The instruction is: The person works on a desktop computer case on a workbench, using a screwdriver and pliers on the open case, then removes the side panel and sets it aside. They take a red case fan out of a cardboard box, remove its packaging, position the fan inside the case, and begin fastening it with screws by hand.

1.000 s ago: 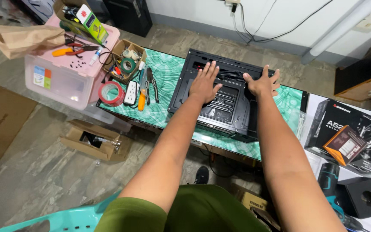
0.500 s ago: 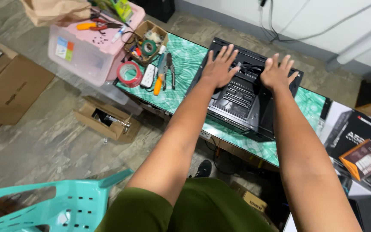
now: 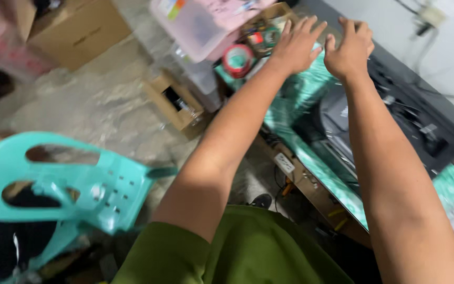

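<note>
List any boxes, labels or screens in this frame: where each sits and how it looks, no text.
Cardboard box: top left on the floor, large, plain brown.
Small carton: on the floor beside the table, brown, open, dark inside.
Storage bin: top centre, left of the left hand, translucent pink, with a small multicoloured label.
No screens visible; right hand hovers over the black computer case.

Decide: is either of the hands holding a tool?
No. Left hand and right hand hover empty, fingers spread, over the table.
</note>
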A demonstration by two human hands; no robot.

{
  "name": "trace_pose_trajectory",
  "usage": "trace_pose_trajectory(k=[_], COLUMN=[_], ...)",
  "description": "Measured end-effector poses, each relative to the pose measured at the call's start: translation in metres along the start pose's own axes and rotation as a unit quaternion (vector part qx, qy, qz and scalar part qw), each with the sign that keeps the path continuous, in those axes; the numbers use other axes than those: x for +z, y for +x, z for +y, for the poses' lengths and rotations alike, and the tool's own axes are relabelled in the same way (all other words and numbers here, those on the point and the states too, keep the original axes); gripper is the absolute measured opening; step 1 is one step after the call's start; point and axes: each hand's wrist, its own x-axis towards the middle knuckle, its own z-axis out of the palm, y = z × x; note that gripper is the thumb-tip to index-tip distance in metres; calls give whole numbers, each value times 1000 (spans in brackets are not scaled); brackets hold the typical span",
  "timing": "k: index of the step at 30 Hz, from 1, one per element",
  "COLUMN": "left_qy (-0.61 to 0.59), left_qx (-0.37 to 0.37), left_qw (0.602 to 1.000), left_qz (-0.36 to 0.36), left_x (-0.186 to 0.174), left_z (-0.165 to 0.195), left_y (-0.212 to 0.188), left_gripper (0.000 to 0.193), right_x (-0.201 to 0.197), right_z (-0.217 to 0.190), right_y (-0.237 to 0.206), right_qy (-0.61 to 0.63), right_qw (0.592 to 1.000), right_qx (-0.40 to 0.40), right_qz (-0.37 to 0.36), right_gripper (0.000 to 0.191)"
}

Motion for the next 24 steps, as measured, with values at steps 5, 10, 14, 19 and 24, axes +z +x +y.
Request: trace_pose_trajectory(k=[5,10,14,19,24], left_qy=[-34,5,33,26,15], left_qx=[-95,-149,-206,-262,-291], left_qw=[995,988,977,964,957], left_qz=[11,41,43,28,11], left_x=[-58,-112,-139,-148,-131], left_z=[-127,-252,-339,-411,-454], left_y=[-62,-145,-207,-269,-294], left_gripper=[67,65,70,72,71], right_x=[90,196,278,351,401], right_z=[-109,-234,-322,-390,-415], right_y=[43,60,57,51,53], right_qy=[21,62,93,117,115], right_qw=[993,982,973,958,951], right_qx=[-111,-165,-177,-196,-193], right_qz=[-17,-61,-117,-173,-212], right_gripper=[46,43,39,37,41])
